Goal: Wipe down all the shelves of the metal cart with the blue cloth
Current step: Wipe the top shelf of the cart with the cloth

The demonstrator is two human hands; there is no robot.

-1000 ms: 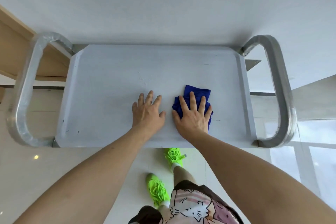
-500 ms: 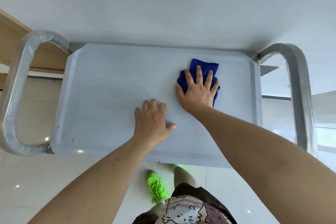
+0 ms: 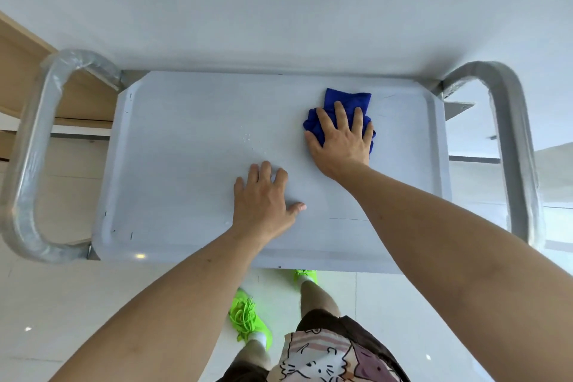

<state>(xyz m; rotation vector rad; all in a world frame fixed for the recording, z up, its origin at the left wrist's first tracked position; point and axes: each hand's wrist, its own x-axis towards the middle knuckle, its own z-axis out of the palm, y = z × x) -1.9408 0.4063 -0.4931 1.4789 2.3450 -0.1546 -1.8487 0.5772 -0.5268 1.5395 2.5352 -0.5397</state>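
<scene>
Blue cloth (image 3: 342, 108) lies bunched on the top shelf (image 3: 186, 149) of the metal cart (image 3: 434, 164), toward the shelf's far right corner and just short of the raised rim on the right. Right hand (image 3: 341, 143) lies flat on top of the cloth, palm down, its fingers (image 3: 341, 113) spread and pressing the fabric against the shelf; folds of blue stick out past the fingertips on the far side and beside the little finger. Left hand (image 3: 263, 201) rests bare on the shelf nearer the front edge, roughly at the middle of its length, palm down with the fingers held loosely together and the thumb angled out to the right. It touches no cloth. The two hands are apart, the left nearer the person than the right.

A few small droplets (image 3: 248, 137) sit on the shelf surface between the hands, toward the middle. A tubular handle (image 3: 28, 146) wrapped in clear film loops off the left end of the cart, and a matching handle (image 3: 514, 146) loops off the right end. Below the shelf's front edge, bright green shoes (image 3: 248, 316) stand on a pale tiled floor (image 3: 46, 304).
</scene>
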